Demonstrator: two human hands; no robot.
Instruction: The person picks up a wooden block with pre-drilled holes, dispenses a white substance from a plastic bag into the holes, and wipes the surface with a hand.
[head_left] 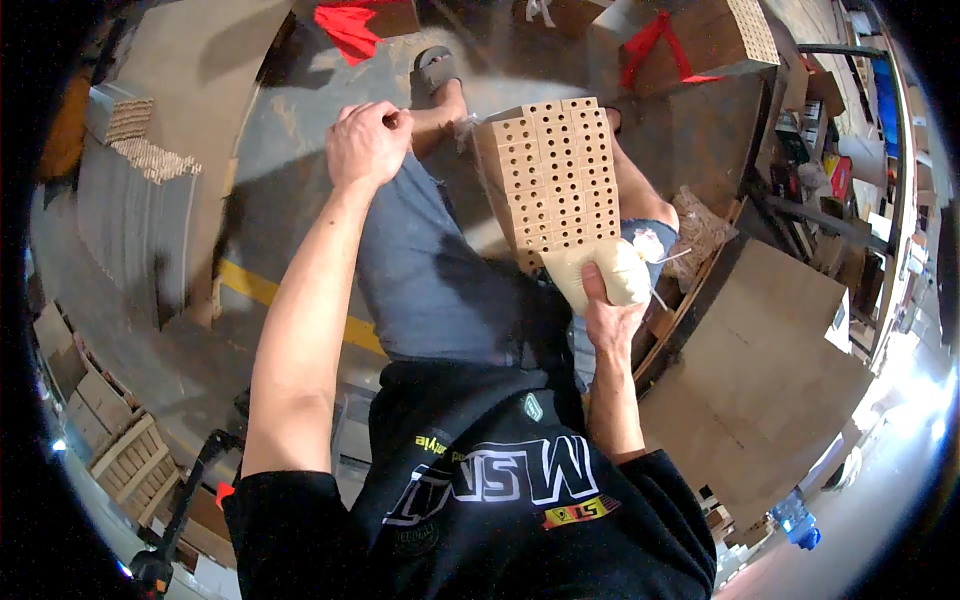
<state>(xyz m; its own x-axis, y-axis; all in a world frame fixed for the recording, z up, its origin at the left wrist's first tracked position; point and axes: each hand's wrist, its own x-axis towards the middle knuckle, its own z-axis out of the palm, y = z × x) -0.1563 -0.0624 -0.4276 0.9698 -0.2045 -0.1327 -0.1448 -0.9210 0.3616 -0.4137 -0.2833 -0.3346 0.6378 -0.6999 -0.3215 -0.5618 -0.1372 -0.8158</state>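
Between my knees stands a tall stack of light-brown wooden blocks (560,170), their upward ends dotted with rows of round holes. Clear film shows along its left side. My right hand (610,315) grips a soft, bulging bag of cream-coloured material (625,272) at the stack's near right corner, thumb on top. My left hand (368,145) is raised above my left knee, apart from the stack. Its fingers are curled closed, and whatever may be inside is hidden. Beside the bag, thin white sticks (678,256) and a crumpled white piece show by my right knee.
Large brown boards (760,360) lie at the right. Flat panels (110,230) lean at the left. Blocks with red cloth strips (690,50) stand ahead, another red cloth (348,30) to their left. A cluttered shelf (825,160) lines the far right. A clear bag (700,225) lies beside my right knee.
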